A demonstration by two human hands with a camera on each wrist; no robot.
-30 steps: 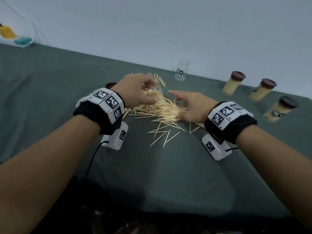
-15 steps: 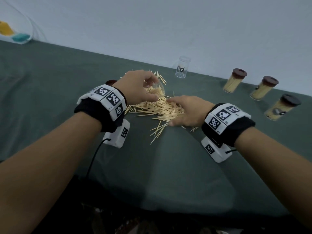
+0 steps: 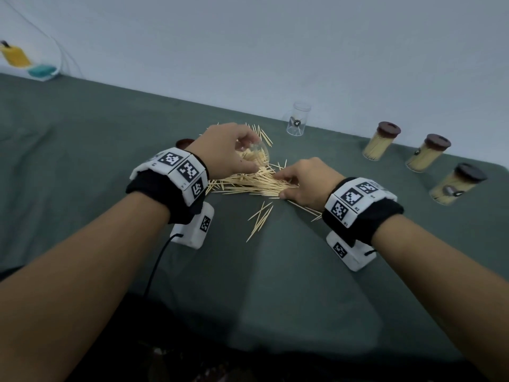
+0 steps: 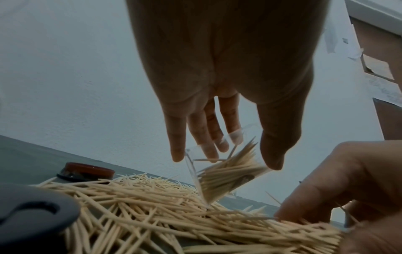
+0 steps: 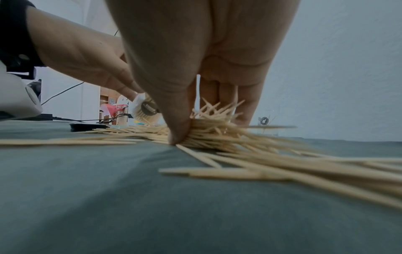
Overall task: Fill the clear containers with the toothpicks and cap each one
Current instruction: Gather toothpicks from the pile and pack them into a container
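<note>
A heap of toothpicks (image 3: 248, 181) lies mid-table on the green cloth. My left hand (image 3: 231, 155) grips a clear container (image 4: 228, 173), tilted with its mouth down toward the heap (image 4: 141, 202) and partly filled with toothpicks. My right hand (image 3: 300, 181) pinches a bunch of toothpicks (image 5: 208, 130) off the heap between thumb (image 5: 178, 127) and fingers, just right of the container (image 5: 143, 110). A dark red cap (image 4: 87, 171) lies behind the heap, also showing past my left wrist (image 3: 183, 143). An empty clear container (image 3: 297, 122) stands by the wall.
Three filled, capped containers (image 3: 381, 144) (image 3: 427, 153) (image 3: 455, 184) stand in a row at the far right. A few stray toothpicks (image 3: 260, 219) lie nearer me. The wall runs along the table's far edge (image 3: 165, 96). A yellow and teal object (image 3: 24, 62) sits far left.
My right hand has slid left into the heap and closed on a bunch of toothpicks. The left hand keeps holding the tilted container in place.
</note>
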